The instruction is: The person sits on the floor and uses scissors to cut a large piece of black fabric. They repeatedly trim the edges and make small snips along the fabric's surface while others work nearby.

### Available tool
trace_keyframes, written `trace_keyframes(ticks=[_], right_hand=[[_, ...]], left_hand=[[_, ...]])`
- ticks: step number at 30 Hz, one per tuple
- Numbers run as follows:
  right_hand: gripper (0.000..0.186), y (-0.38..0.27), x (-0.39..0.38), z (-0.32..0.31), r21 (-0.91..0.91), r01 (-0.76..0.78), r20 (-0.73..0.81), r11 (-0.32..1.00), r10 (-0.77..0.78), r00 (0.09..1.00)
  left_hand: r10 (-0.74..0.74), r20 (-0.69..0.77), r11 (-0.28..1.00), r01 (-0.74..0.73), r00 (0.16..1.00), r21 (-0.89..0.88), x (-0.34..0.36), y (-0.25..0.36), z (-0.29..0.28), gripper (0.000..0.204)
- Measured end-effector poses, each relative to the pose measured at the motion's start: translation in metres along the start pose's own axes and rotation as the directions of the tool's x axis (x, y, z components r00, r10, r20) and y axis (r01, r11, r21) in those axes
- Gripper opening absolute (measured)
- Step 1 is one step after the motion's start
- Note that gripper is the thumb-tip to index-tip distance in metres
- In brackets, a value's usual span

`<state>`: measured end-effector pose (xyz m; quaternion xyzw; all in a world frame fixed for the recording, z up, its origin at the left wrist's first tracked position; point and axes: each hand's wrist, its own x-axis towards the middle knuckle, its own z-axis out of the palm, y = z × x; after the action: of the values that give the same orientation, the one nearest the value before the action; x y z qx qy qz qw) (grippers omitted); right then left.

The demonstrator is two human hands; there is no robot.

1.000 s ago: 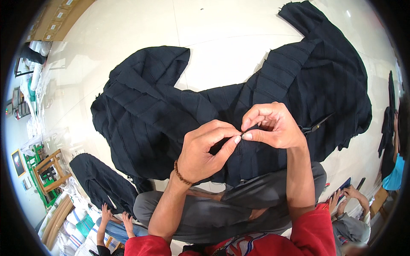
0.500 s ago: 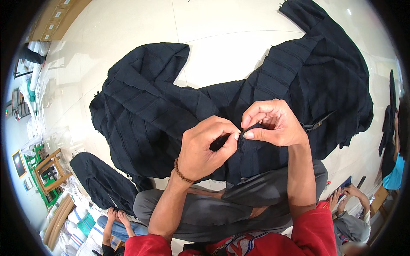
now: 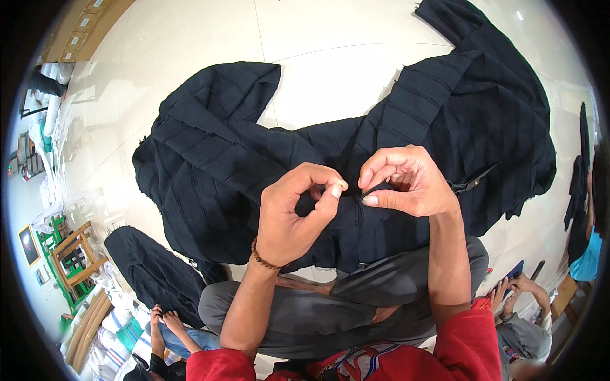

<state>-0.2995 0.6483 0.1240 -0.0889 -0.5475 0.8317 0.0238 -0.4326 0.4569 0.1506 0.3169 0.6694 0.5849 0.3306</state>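
A large black cloth (image 3: pixel 222 149) with stitched or folded bands lies bunched across the floor and up to my lap. My right hand (image 3: pixel 413 184) is closed, a raised bit of the cloth pinched between thumb and fingers. Just left of it, my left hand (image 3: pixel 289 213) has thumb and forefinger pressed together; whatever they hold is too fine to make out. A small gap separates the two sets of fingertips. Black scissors (image 3: pixel 471 184) rest on the cloth right of my right wrist, partly hidden by it.
Another black cloth (image 3: pixel 149 273) lies at lower left, with a person's hands (image 3: pixel 165 315) at its near end. More people sit at the right, one person's hands (image 3: pixel 518 286) at something dark. Cardboard boxes (image 3: pixel 82 28) stand far left, a wooden frame (image 3: pixel 76 251) nearer.
My left hand has drawn back leftward from the right fingertips, opening a gap between them. My right hand has stayed nearly still, keeping its pinch on the cloth.
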Motion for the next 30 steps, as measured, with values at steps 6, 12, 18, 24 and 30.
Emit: trace_keyframes(ticks=[6, 12, 18, 24, 30], right_hand=[[0.024, -0.001, 0.000, 0.001, 0.005, 0.008, -0.002, 1.000, -0.008, 1.000], [0.024, -0.001, 0.000, -0.006, 0.008, -0.008, 0.107, 1.000, 0.007, 0.994], [0.026, 0.000, 0.002, 0.001, 0.047, -0.014, 0.037, 0.999, 0.012, 0.999], [0.026, 0.001, 0.002, 0.004, -0.007, -0.026, 0.090, 1.000, 0.026, 0.996], [0.028, -0.002, 0.002, 0.001, -0.091, 0.001, 0.120, 0.996, 0.010, 0.993]], left_hand=[[-0.123, 0.060, 0.992, 0.124, 0.991, -0.014, 0.000, 0.011, -0.004, 0.014], [0.009, 0.109, 0.977, -0.032, 0.994, 0.209, 0.001, 0.014, 0.007, 0.016], [0.073, 0.069, 0.982, -0.084, 0.995, 0.169, 0.001, 0.008, 0.007, 0.009], [0.219, 0.095, 0.944, -0.236, 0.971, 0.232, 0.003, 0.003, 0.010, 0.014], [0.146, 0.040, 0.989, -0.145, 0.988, -0.034, -0.003, -0.001, 0.005, 0.021]])
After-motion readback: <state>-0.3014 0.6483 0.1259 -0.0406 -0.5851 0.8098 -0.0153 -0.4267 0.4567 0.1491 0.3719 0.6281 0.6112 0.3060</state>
